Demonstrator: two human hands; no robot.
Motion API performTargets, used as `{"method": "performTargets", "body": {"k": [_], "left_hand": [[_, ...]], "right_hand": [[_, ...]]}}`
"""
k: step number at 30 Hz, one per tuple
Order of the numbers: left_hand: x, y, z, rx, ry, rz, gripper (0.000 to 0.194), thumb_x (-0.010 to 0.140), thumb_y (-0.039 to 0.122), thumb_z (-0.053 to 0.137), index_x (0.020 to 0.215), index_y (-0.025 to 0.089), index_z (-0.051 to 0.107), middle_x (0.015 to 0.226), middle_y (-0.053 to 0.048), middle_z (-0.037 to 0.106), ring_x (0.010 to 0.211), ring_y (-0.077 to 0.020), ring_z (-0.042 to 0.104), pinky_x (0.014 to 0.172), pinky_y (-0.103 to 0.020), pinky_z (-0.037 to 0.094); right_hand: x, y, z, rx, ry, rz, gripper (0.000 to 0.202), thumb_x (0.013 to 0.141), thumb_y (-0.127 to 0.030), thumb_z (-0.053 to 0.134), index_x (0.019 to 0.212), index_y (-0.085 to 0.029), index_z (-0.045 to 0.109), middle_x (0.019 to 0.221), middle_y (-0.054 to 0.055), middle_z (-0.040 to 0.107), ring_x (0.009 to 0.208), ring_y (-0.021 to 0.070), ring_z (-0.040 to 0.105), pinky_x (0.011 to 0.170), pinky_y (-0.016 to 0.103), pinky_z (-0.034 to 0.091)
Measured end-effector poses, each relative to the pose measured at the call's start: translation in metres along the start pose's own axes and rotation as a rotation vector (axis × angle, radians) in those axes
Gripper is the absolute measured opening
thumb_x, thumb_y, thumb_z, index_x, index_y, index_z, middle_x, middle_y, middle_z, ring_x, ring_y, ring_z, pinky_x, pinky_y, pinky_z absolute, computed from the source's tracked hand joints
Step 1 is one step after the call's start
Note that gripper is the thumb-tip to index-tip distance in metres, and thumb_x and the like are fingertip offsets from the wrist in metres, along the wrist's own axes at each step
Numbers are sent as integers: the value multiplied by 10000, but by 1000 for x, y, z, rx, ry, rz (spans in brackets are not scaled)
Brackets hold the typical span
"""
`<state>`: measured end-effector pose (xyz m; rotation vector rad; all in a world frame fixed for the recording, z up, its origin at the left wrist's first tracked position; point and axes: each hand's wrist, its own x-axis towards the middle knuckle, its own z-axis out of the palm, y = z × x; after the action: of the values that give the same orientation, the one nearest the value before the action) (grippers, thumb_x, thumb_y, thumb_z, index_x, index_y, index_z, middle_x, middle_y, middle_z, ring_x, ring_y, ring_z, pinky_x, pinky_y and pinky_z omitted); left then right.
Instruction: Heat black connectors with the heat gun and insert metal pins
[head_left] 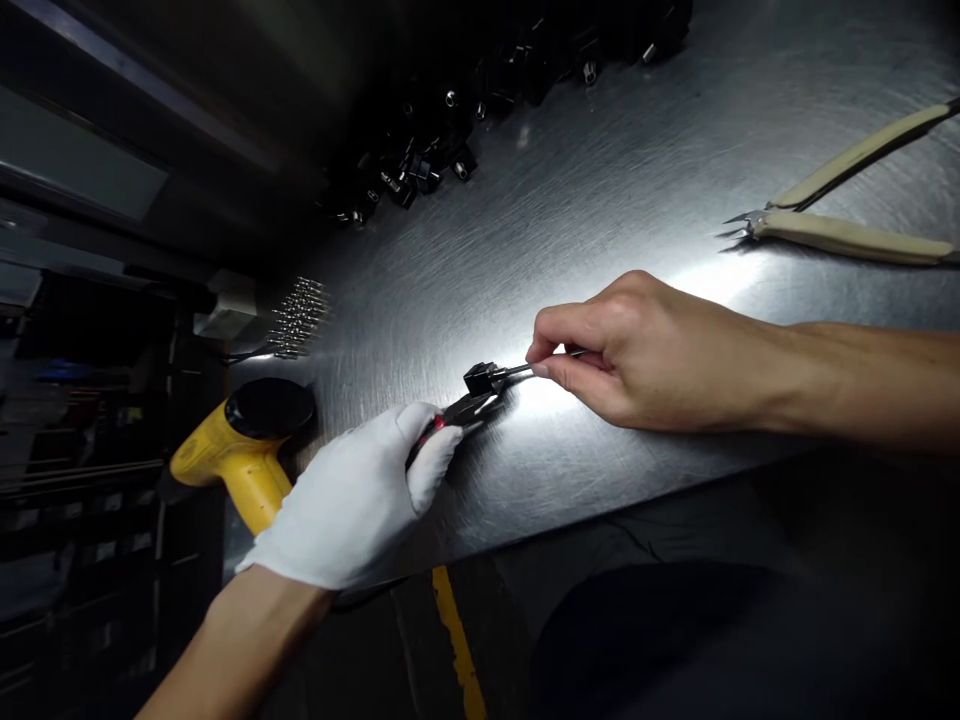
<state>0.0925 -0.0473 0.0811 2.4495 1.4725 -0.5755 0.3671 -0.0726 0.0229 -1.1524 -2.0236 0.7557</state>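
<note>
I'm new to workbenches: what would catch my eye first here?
Probably the white-gloved left hand, left of centre, holding a dark tool, and the bare right hand, right of centre, pinching a thin rod. A yellow device stands out at left; cream-handled cutters lie open, upper right.

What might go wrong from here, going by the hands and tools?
The small black block sits at the nose of the red-marked pliers in the gloved left hand; it might twist or slip. The bare right hand pinches a thin rod beside it, so a slip could jab that hand. Cream-handled pliers lie open beyond the right forearm, which might catch them.
</note>
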Motion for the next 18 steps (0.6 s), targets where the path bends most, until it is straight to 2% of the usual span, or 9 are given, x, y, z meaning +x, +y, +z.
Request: {"method": "performTargets", "body": {"k": [4, 10, 15, 18], "left_hand": [[2, 0, 1, 3, -4, 7, 423, 996, 576, 354, 841, 235, 551, 688, 0, 611, 595, -187, 565, 571, -323, 385], [0, -1, 4, -18, 51, 22, 416, 981, 583, 373, 793, 252, 542, 603, 7, 593, 499, -188, 554, 501, -327, 367], [-2, 6, 4, 7, 64, 12, 426, 989, 569, 360, 764, 246, 523, 578, 9, 578, 483, -181, 545, 482, -311, 354], [-3, 10, 4, 23, 69, -4, 444, 988, 583, 352, 757, 242, 517, 596, 2, 586, 491, -180, 543, 484, -307, 345]], "right_hand": [[3, 0, 1, -24, -28, 26, 147, 925, -146, 596, 870, -157, 731, 601, -39, 595, 507, 60, 471, 489, 233, 354], [3, 2, 3, -45, -28, 38, 147, 933, -192, 584, 868, -191, 716, 580, -35, 577, 470, 65, 460, 487, 261, 316], [4, -2, 3, -51, -27, 58, 132, 913, -187, 618, 798, -191, 683, 546, -32, 524, 444, 60, 421, 456, 262, 240], [7, -12, -1, -89, -55, 82, 222, 895, -164, 630, 675, -176, 605, 479, -32, 417, 425, 57, 393, 458, 271, 181]]}}
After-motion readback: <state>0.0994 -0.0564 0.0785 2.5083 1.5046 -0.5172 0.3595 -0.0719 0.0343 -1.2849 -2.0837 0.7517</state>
